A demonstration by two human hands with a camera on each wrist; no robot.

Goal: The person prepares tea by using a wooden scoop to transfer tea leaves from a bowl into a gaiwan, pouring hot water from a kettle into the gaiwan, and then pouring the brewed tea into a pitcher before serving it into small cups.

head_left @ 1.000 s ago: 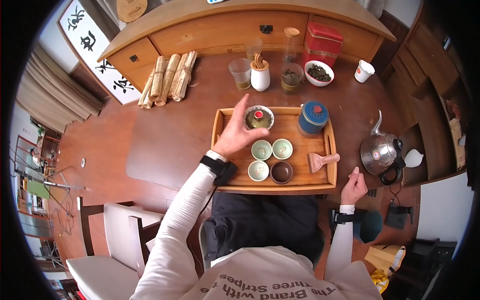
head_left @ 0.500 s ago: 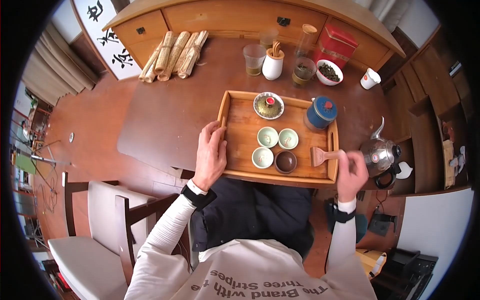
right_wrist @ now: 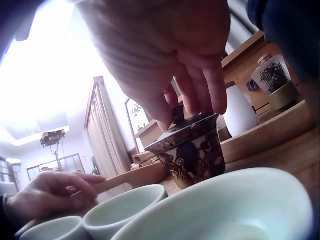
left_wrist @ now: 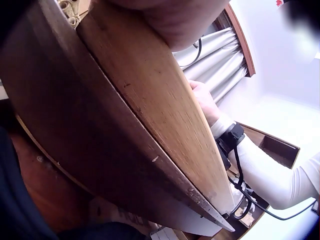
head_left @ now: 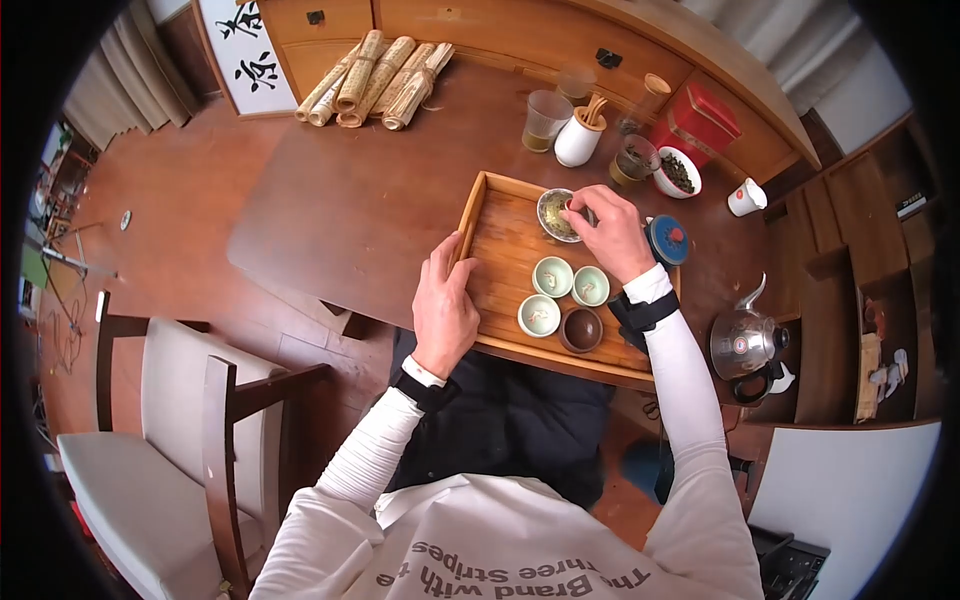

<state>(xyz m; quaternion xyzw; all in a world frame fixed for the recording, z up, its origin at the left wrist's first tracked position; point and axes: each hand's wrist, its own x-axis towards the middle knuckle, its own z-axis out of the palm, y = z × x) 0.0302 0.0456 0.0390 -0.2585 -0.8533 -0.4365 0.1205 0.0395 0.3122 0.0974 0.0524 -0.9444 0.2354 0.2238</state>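
Observation:
My right hand [head_left: 615,235] reaches over the wooden tray [head_left: 500,235] and pinches the knob of the gaiwan lid [right_wrist: 182,127]. The lid sits on the patterned gaiwan [right_wrist: 195,160], which stands at the tray's far side. My left hand [head_left: 445,310] grips the tray's left rim, its fingers over the edge. Nearer me on the tray, three pale green teacups [head_left: 552,277] and a brown cup [head_left: 581,330] stand grouped. A blue lidded pot [head_left: 667,240] with a red knob is on the right, partly behind my right wrist. My right forearm hides the brush.
Behind the tray stand a glass cup [head_left: 545,120], a white holder [head_left: 580,138] of wooden tools, a bowl [head_left: 677,172] of tea leaves and a red box [head_left: 697,122]. A steel kettle [head_left: 742,345] stands at the right. Bamboo scrolls [head_left: 375,80] lie at the back left.
My left hand drew back from over the gaiwan to the tray's left rim. My right hand came in from the tray's right side and took hold of the gaiwan lid. The head view turned.

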